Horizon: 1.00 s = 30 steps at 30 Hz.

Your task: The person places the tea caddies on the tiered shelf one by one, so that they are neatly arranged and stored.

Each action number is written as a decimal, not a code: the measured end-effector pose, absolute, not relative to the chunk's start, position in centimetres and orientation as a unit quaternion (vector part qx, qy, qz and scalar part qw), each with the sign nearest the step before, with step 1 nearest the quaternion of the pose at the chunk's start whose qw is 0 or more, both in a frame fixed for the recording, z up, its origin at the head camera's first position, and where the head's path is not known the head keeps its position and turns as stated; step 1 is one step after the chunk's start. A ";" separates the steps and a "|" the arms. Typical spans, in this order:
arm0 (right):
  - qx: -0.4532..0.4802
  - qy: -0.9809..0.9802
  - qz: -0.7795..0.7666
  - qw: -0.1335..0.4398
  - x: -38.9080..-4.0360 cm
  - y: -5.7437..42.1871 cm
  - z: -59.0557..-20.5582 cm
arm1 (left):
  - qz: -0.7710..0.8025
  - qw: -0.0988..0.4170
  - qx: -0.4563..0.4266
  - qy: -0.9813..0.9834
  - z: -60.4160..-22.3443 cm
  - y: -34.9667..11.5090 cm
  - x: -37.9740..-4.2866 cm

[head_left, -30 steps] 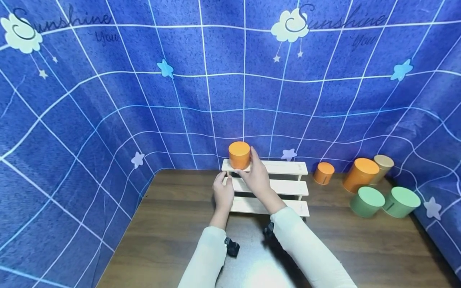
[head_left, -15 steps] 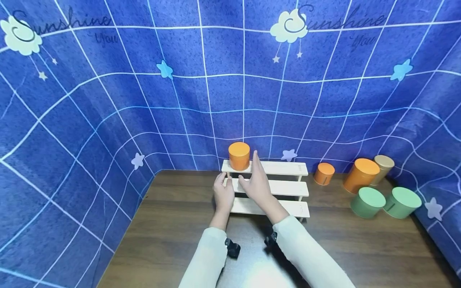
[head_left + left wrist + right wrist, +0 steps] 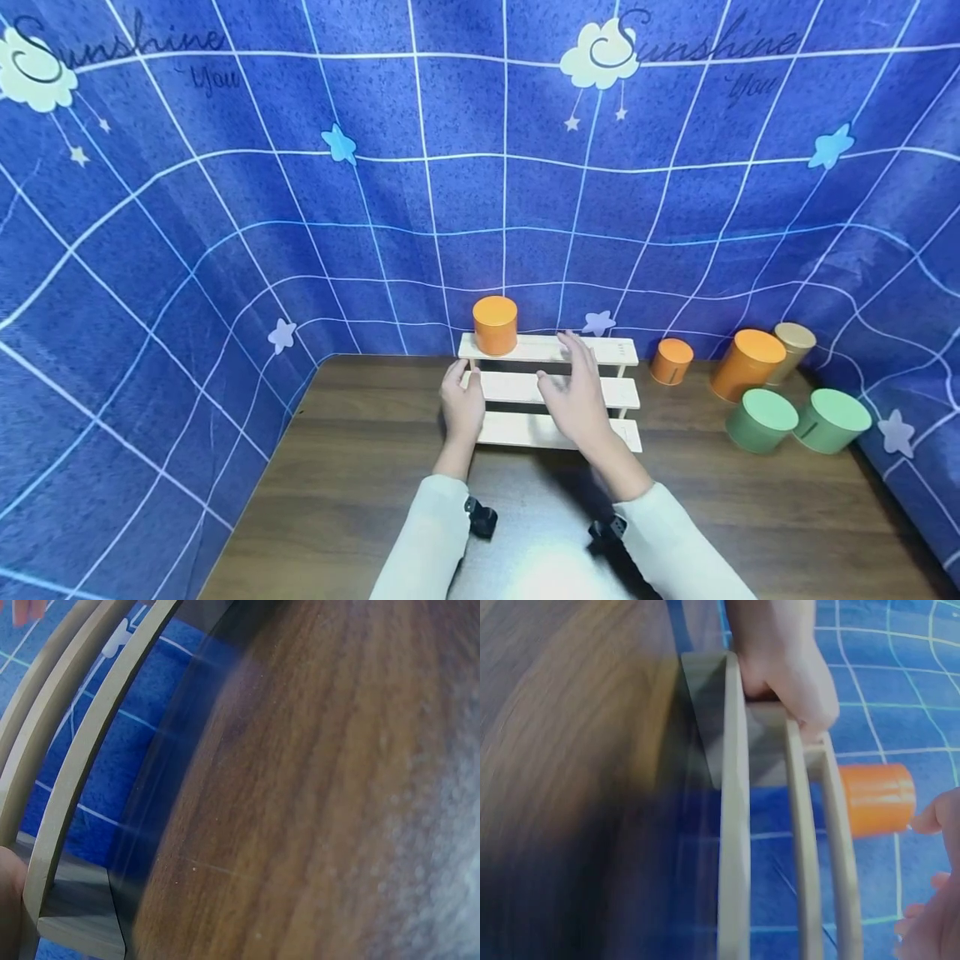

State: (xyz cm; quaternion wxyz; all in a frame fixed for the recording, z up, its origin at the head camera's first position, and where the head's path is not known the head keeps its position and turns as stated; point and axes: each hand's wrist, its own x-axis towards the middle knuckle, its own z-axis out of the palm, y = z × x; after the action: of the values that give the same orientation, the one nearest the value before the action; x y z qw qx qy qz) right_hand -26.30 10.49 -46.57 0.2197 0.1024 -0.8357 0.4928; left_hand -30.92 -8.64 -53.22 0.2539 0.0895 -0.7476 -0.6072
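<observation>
A light wooden three-tier shelf (image 3: 513, 387) stands on the table near the blue cloth. On the left part of its top tier sits an upright orange canister (image 3: 495, 327), with no hand touching it. My left hand (image 3: 462, 407) grips the shelf's left end; the right wrist view shows that hand (image 3: 791, 671) with its fingers bent round the side panel. Over the right half of the shelf hovers my right hand (image 3: 583, 404), its fingers relaxed and holding nothing. The left wrist view catches mostly the tier edges (image 3: 88, 746) and the tabletop.
On the table to the right stand a small orange canister (image 3: 672, 362), a larger orange canister (image 3: 747, 365), a tan canister (image 3: 793, 350) and two green canisters (image 3: 762, 421). Blue patterned cloth (image 3: 390, 208) hangs behind and along the sides of the brown table (image 3: 345, 483).
My right hand has let go of the orange canister and moved right and slightly down, away from it. The canister stays on the top tier, and my left hand keeps its place on the shelf.
</observation>
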 end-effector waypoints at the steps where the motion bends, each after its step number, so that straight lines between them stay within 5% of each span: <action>1: 0.100 -0.837 0.492 0.218 -26.0 10.9 -46.4 | -0.607 0.254 0.089 -0.748 -53.3 -8.6 -30.9; 30: -0.033 -0.841 0.462 0.278 -22.5 21.7 -45.6 | -0.610 0.257 0.088 -0.744 -53.3 -8.6 -31.0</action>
State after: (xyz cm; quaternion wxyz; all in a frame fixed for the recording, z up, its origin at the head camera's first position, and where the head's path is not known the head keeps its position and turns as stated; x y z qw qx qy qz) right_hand -22.45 21.70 -45.55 0.2782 -0.0333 -0.8413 0.4623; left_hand -31.00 -8.62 -53.30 0.2570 0.0878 -0.7445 -0.6099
